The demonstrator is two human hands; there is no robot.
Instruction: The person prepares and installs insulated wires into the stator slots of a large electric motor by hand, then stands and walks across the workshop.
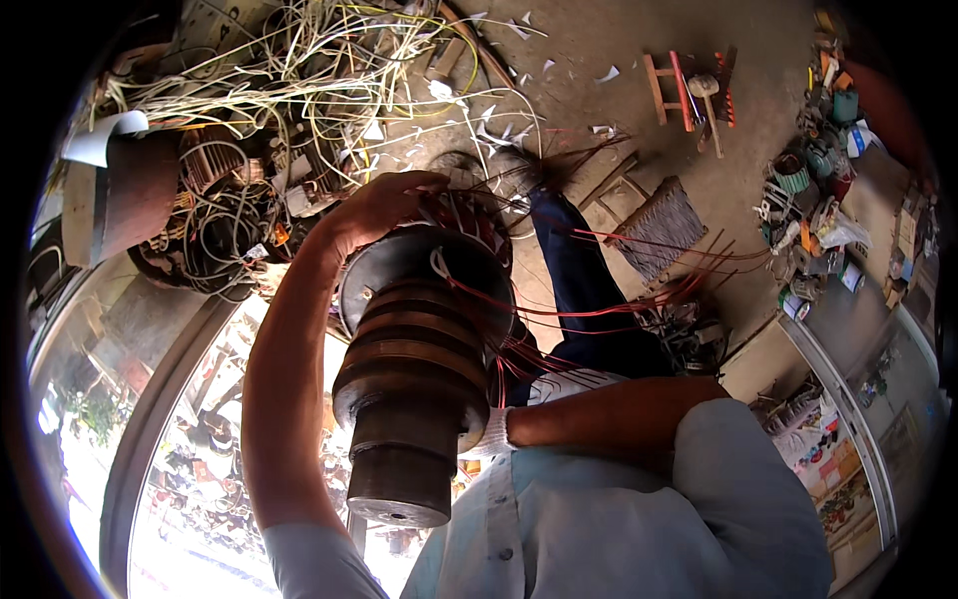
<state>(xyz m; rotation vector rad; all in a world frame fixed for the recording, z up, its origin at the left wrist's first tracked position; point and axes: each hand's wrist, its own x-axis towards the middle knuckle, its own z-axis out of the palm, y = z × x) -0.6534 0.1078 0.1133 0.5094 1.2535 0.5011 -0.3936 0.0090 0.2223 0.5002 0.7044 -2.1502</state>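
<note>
A large dark motor rotor (404, 399) with brownish slip rings and a stepped shaft stands tilted in front of my body, shaft end toward me. Behind its black round disc (384, 265), the windings show only in part. My bare left hand (394, 203) reaches around the far left side, its fingers bent over the winding end. Thin red wires (589, 309) fan out to the right from the rotor. My right hand (489, 436), in a white knitted glove, presses beside the shaft under the rings; its fingers are hidden behind the rotor.
Tangled pale and yellow wires (329, 75) and motor parts (215, 165) lie at far left. On the floor are a wooden mallet (705, 90), a small frame (659, 90) and a woven stool (661, 228). Cans and parts (803, 200) crowd the right.
</note>
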